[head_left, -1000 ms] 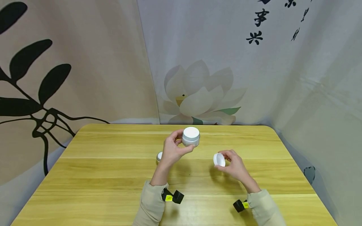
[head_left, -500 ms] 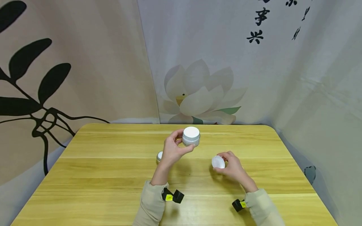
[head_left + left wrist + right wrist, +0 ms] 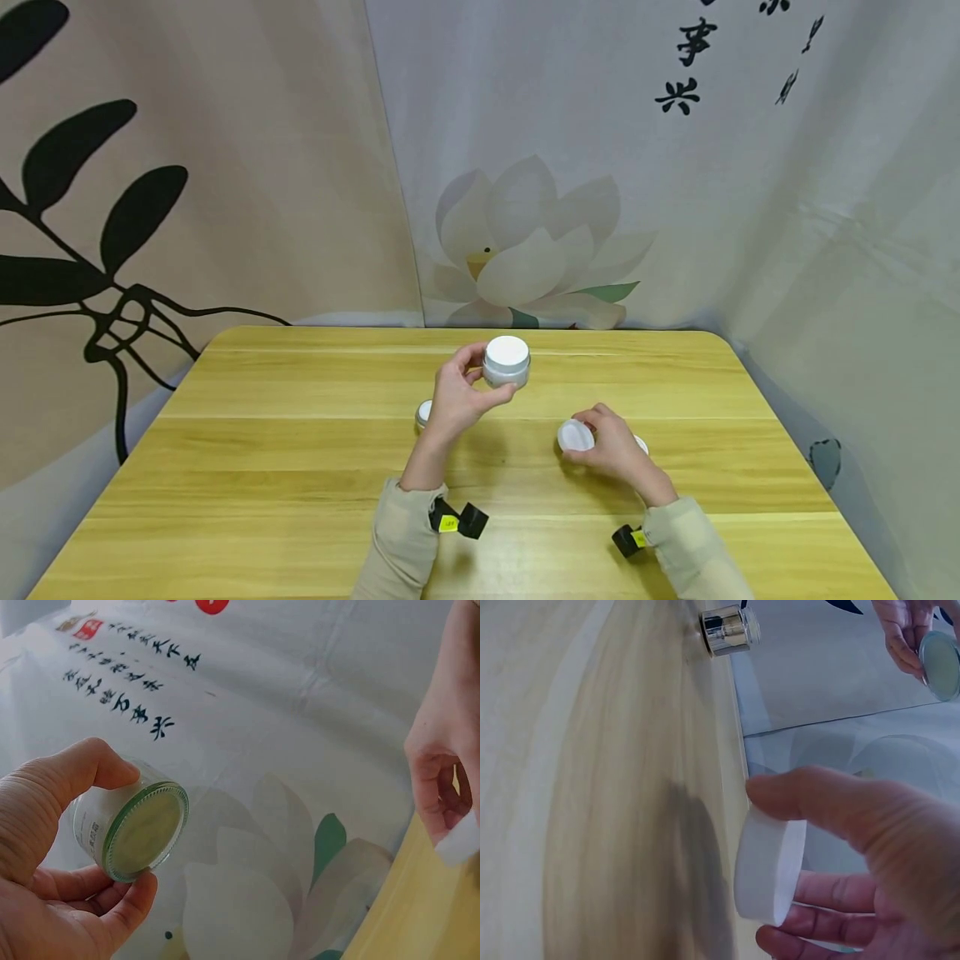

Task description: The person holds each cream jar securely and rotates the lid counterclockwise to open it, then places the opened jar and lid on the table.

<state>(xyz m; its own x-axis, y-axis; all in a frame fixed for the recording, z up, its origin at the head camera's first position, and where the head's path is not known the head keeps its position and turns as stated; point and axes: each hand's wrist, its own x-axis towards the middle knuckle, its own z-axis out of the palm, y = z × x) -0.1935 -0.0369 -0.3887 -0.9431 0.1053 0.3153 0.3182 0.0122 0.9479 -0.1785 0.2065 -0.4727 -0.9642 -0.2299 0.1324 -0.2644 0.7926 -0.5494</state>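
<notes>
My left hand (image 3: pixel 459 392) grips a small glass cream jar (image 3: pixel 506 363) with a flat white top, raised over the far part of the table. In the left wrist view, the clear base of that jar (image 3: pixel 147 831) faces the camera, between thumb and fingers. My right hand (image 3: pixel 613 446) pinches a white round lid (image 3: pixel 576 436) by its rim, its hollow side tilted up. Thumb and fingers hold the lid (image 3: pixel 765 866) at opposite edges in the right wrist view, just above the table. Lid and jar are apart.
A second jar (image 3: pixel 423 412) with a white top stands on the wooden table (image 3: pixel 300 500), partly hidden by my left wrist; its side (image 3: pixel 727 631) looks shiny silver. Behind my right hand a white rounded edge (image 3: pixel 641 444) shows. A printed curtain (image 3: pixel 540 125) hangs beyond the table.
My right hand has moved slightly left and down, tilting the lid's hollow side further upward. A white edge has come into view behind it. My left hand and the jar stay put.
</notes>
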